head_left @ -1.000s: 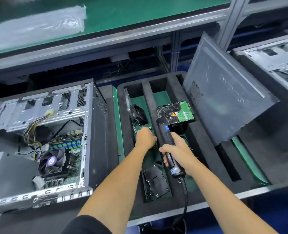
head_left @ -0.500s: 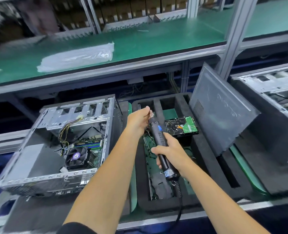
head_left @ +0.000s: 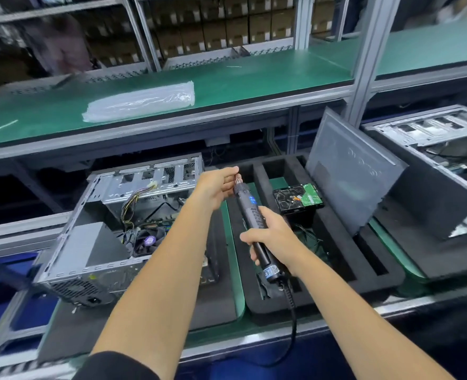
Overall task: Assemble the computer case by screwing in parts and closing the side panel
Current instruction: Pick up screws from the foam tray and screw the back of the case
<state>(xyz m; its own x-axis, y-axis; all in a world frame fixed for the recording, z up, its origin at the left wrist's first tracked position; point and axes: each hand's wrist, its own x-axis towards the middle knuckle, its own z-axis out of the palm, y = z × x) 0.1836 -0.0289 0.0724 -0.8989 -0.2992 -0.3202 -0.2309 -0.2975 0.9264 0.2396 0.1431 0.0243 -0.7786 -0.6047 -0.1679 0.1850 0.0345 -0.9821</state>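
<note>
The right hand point(head_left: 272, 237) grips the screwdriver point(head_left: 254, 226) round its black body, fingers curled about it, with the tool tilted so its tip points up and away. The left hand point(head_left: 217, 187) is at that tip, its fingertips pinched together on the bit end; whether a screw sits between them is too small to tell. A cord point(head_left: 291, 319) hangs from the screwdriver's lower end. Left of the screwdriver lies the open case point(head_left: 111, 215) on its side, fan and wiring showing inside. Just right of the screwdriver a hard drive point(head_left: 298, 198) rests in the black foam tray point(head_left: 369, 267). Further right of it the side panel point(head_left: 353, 174) stands tilted in the tray. Above the case, on the green shelf point(head_left: 254, 78), lies a plastic bag point(head_left: 142, 102).
</note>
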